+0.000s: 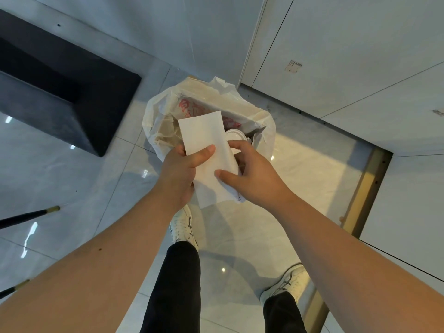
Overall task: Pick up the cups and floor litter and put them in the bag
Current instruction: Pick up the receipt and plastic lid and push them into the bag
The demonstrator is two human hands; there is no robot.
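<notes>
Both hands, left hand and right hand, pinch the flat white paper sheet over the open translucent plastic bag, light, floppy, probably best gripped by its edges.

bag on floor ahead of feet, cup inside it, paper held over bag btwn left hand & right hand, cabinet left

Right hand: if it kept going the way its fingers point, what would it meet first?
Probably the white lid inside the plastic bag, just beyond the right hand; depth is unclear.
</notes>
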